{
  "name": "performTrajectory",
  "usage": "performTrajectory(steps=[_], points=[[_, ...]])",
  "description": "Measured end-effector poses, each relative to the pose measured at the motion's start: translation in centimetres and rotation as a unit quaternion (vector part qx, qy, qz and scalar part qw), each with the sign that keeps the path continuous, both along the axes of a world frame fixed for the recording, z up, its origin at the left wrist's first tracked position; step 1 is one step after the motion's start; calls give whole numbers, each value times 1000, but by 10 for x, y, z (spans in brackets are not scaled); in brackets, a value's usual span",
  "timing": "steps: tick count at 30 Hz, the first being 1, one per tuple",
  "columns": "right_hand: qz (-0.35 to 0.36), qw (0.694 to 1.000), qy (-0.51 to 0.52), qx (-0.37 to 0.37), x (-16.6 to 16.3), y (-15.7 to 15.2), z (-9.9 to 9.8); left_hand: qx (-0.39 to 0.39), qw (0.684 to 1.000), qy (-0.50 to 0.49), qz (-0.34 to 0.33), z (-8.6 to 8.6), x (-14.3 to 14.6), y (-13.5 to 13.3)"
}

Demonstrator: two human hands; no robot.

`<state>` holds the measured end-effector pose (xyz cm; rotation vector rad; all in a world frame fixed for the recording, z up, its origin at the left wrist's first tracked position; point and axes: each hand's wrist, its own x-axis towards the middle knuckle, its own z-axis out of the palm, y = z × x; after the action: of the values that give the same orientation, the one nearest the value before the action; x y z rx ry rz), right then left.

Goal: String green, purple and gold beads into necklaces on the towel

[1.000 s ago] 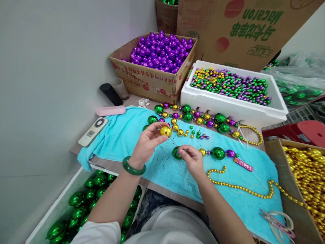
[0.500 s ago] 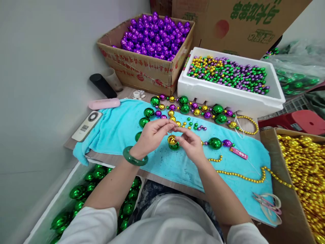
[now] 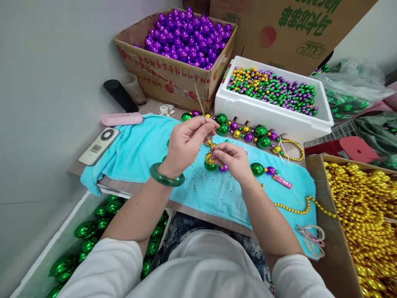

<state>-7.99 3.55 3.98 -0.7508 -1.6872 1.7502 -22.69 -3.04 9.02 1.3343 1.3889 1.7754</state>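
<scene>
Bead strand (image 3: 257, 169), around three o'clock from the gold bead (image 3: 209, 158), looks only partly threaded; our left hand (image 3: 185, 142) pinches the needle (image 3: 199, 97), our right hand (image 3: 233, 160) has fingertips together beside that bead.

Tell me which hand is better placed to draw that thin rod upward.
Most likely the left hand: it seems to pinch the thin rod, which sticks up past its fingers. The right hand sits lower in view, its fingertips beside a gold bead.
</scene>
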Motion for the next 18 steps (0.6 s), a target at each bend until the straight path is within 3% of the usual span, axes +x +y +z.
performTrajectory(steps=[2,5,10,14,18], points=[[-13,1000,20,7,-1,3,5,5,999,7,-32,-12,-4,2],[-12,998,27,47,-2,5,13,-27,993,61,-98,-43,-2,5],[-31,994,29,100,0,3,19,-64,986,126,-85,-92,19,7],[-87,986,90,107,14,3,31,-50,975,201,-81,-106,26,8],[-114,970,181,113,39,-2,67,-71,968,235,-53,-117,22,9]])
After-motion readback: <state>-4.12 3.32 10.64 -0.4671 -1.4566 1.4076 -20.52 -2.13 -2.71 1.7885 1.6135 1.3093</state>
